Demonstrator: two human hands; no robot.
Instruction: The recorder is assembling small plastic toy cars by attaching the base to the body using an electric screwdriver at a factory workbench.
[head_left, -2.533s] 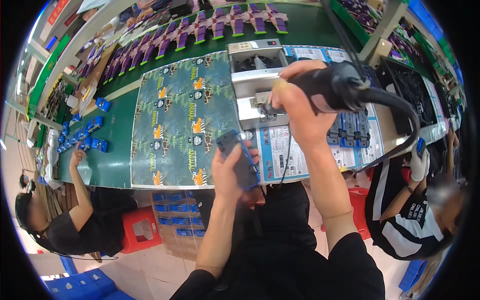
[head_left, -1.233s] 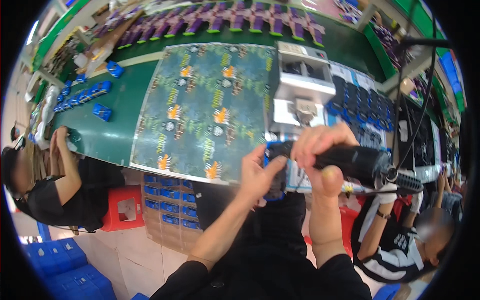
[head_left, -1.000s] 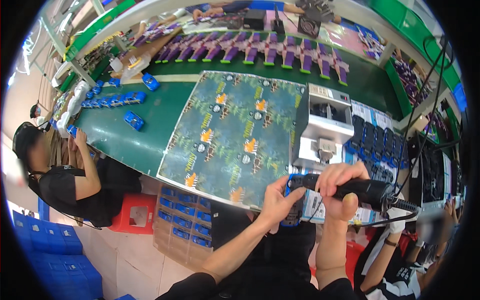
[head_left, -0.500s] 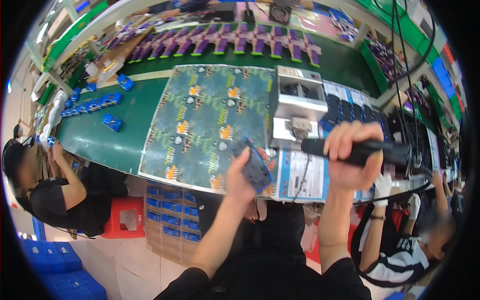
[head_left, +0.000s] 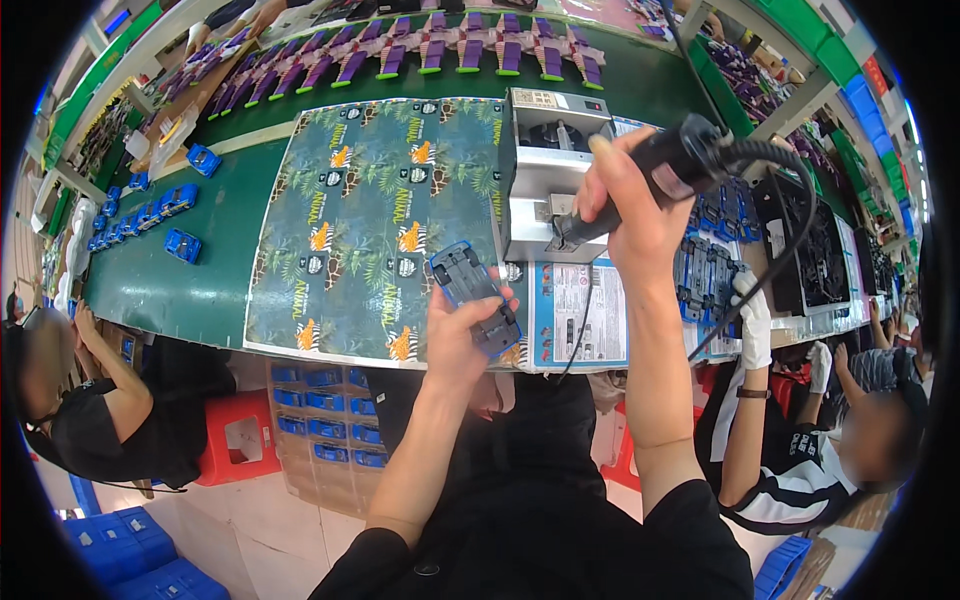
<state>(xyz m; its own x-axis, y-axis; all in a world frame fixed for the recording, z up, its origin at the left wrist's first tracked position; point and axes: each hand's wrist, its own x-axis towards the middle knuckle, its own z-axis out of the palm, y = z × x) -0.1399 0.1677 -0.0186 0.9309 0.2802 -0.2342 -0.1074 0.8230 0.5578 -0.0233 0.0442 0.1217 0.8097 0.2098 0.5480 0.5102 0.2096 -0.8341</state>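
Note:
My left hand (head_left: 455, 335) grips a blue toy car (head_left: 465, 276) turned over, so its dark underside faces up, above the front of the printed sheet. In my right hand (head_left: 640, 225) is a black electric screwdriver (head_left: 685, 160), its cord running off from the back end. The screwdriver's tip points down and left, at the front of a silver screw feeder (head_left: 535, 187). Whether the tip touches the feeder cannot be made out.
Overturned toy cars (head_left: 705, 275) lie at right, near a co-worker's gloved hand (head_left: 753, 320). More blue cars (head_left: 150, 215) sit on the green table (head_left: 215, 290) at left. Purple pieces (head_left: 430, 52) line the back. Another person sits at left; a cardboard tray (head_left: 345, 480) of cars stands below.
My right hand has swung the screwdriver from nearly level to a slant, tip at the feeder. My left hand still holds the car, now tilted with its underside plainer. The whole view has shifted slightly.

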